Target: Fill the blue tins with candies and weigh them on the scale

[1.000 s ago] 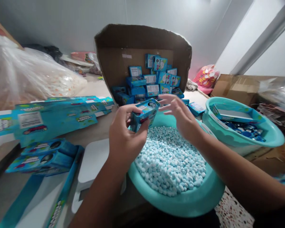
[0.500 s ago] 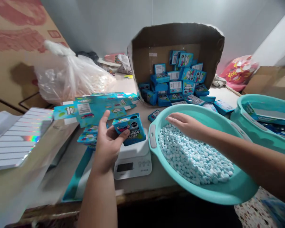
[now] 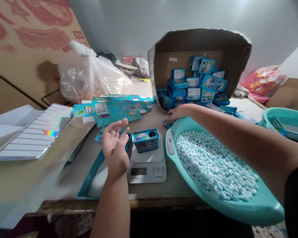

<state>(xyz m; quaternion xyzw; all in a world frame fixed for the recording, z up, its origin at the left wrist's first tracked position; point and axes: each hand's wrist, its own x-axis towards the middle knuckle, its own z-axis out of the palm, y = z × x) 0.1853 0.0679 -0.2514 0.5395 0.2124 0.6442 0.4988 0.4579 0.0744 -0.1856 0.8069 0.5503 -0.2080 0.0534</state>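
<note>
A small blue candy box (image 3: pixel 146 141) with a dark round hole in its top stands upright on a white digital scale (image 3: pixel 149 174). Just left of it, my left hand (image 3: pixel 116 145) is open, palm up and fingers spread, holding nothing. My right hand (image 3: pixel 180 113) reaches across a turquoise basin (image 3: pixel 265 206) full of pale blue and white candies (image 3: pixel 216 165). Beyond the basin's far left rim, its curled fingers grip another blue box (image 3: pixel 167 124), mostly hidden by the hand and rim.
Behind, a cardboard carton (image 3: pixel 161 62) lies on its side, with many blue boxes (image 3: pixel 193 94) piled inside. Flattened box blanks (image 3: pixel 114 110) lie at left near a tied plastic bag (image 3: pixel 86 79). A second turquoise basin (image 3: pixel 273 115) stands at right; striped sheets (image 3: pixel 32 138) lie far left.
The box from my left hand now stands on the scale, and that hand has let go. My right hand has moved from above the candies to the box beyond the rim. The view has shifted left.
</note>
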